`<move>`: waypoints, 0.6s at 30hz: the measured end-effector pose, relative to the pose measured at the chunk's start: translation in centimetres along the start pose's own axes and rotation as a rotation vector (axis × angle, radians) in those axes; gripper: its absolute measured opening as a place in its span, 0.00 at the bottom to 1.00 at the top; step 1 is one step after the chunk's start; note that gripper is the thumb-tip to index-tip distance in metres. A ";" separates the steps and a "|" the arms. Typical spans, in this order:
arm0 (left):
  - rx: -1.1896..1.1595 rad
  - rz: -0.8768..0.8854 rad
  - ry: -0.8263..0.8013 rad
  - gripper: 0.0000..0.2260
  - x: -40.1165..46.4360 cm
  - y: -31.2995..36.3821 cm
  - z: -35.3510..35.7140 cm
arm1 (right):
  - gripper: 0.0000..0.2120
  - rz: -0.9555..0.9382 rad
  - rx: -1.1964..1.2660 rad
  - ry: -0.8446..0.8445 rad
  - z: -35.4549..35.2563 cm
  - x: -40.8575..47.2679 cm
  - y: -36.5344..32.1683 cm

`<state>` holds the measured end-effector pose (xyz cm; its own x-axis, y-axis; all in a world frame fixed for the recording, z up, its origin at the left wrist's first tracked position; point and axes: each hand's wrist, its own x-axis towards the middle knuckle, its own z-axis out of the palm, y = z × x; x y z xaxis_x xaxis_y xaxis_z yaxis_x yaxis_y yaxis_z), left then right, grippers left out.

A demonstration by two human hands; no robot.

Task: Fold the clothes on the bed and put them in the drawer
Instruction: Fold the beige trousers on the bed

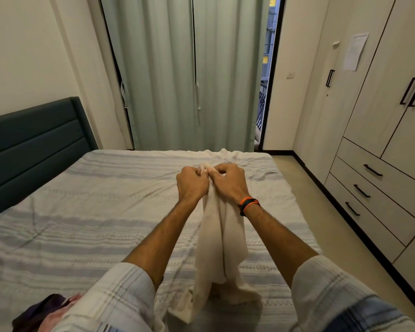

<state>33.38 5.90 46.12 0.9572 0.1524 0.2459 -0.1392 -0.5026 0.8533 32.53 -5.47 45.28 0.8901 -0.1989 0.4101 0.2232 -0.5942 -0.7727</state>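
Below both hands [211, 180], the gripped cloth [219, 238] hangs.

Cream cloth [219, 238], grey-striped bedsheet [82, 224], teal headboard [34, 140], possibly purple clothes [41, 310]

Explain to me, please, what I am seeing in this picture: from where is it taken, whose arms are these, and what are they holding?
The picture comes from one camera worn on a person's head, looking forward and down, so the two arms belong to that person. There is no robot. The left hand and the right hand, close together, both grip the top edge of a white cloth. It hangs down and its lower end rests on the bed, which has a striped sheet. At the bottom left lie more clothes, dark and pink. On the right stands a wardrobe with three drawers, all closed. Behind the bed hang green curtains.
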 end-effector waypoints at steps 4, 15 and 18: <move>-0.128 -0.071 -0.016 0.13 -0.3 0.3 0.1 | 0.13 -0.077 -0.028 -0.070 0.1 -0.3 -0.1; -0.357 -0.232 -0.262 0.16 0.4 0.1 -0.9 | 0.11 -0.101 -0.253 -0.095 0.8 0.2 0.8; -0.344 -0.223 -0.301 0.13 0.1 0.0 -0.9 | 0.09 -0.091 -0.308 -0.067 1.1 0.2 1.0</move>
<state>33.26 6.70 46.62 0.9968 -0.0536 -0.0596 0.0497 -0.1689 0.9844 33.41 -5.26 44.03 0.8986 -0.0882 0.4298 0.1814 -0.8172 -0.5470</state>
